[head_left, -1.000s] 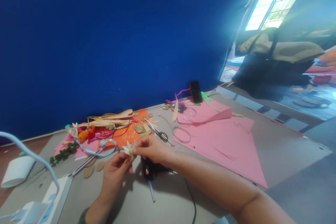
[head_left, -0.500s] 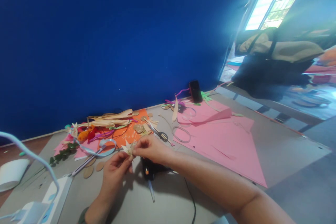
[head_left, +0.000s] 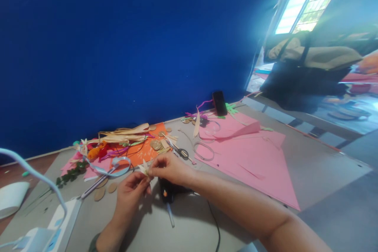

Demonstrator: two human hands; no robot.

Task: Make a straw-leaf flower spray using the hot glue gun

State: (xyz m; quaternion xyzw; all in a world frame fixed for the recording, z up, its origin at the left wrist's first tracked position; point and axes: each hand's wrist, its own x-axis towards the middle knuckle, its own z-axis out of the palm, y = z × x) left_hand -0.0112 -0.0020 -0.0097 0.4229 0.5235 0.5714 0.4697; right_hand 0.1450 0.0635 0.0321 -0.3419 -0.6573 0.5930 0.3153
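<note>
Between my two hands is a small cream-coloured flower with pointed petals (head_left: 144, 167), its lower part hidden by fingers. My left hand (head_left: 132, 189) pinches it from below, closed. From the right, my right hand (head_left: 165, 169) is closed on the flower's side with thumb and fingertips. Just under my right hand lies a black glue gun (head_left: 165, 193), a pale glue stick (head_left: 170, 214) poking out of its back. Scissors with black handles (head_left: 183, 153) rest beyond my right wrist.
Wooden discs (head_left: 99, 193), a blue ribbon loop (head_left: 122, 165), dried husks (head_left: 126, 134) and orange paper (head_left: 144, 153) lie to the left. Pink sheets (head_left: 248, 161) spread at right, a phone (head_left: 219, 103) behind. A white power strip (head_left: 65, 220) is near left. A blue panel (head_left: 132, 47) stands behind.
Both hands keep hold of the flower and stay almost in place. The fingers and petals have shifted very slightly; the things on the table look the same.
</note>
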